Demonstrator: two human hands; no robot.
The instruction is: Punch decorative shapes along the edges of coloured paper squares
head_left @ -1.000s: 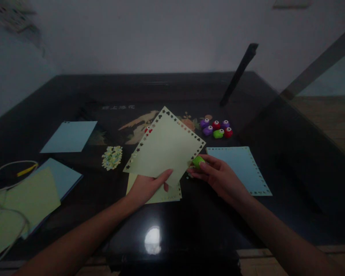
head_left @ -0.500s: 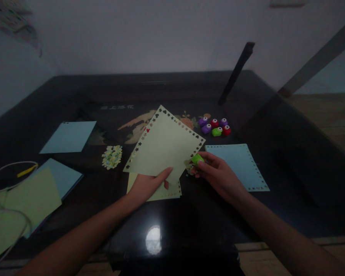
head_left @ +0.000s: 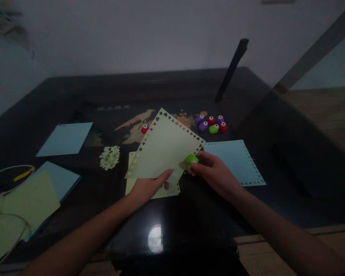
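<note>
My left hand (head_left: pixel 151 188) grips a pale yellow-green paper sheet (head_left: pixel 163 149) by its lower edge, thumb on top. Small punched shapes line two upper edges of the sheet, which is held turned cornerwise above the table. My right hand (head_left: pixel 215 174) has its fingers closed round a green craft punch (head_left: pixel 192 159) at the sheet's lower right edge. Whether the paper sits inside the punch's slot is hard to tell. Under the held sheet lie yellow sheets (head_left: pixel 172 191) with punched borders. A red punch (head_left: pixel 144 129) partly shows behind the sheet's left edge.
Several purple, red and green punches (head_left: pixel 214 129) stand grouped behind my right hand. A blue sheet with punched edges (head_left: pixel 232 161) lies right. On the left are a pile of paper cutouts (head_left: pixel 109 158), a blue sheet (head_left: pixel 67 140), stacked papers (head_left: pixel 31 195) and a white cable (head_left: pixel 8 168).
The green punch has moved left from beside the sheet onto its lower right edge. The red punch behind the sheet shows more now. The view has shifted slightly.
</note>
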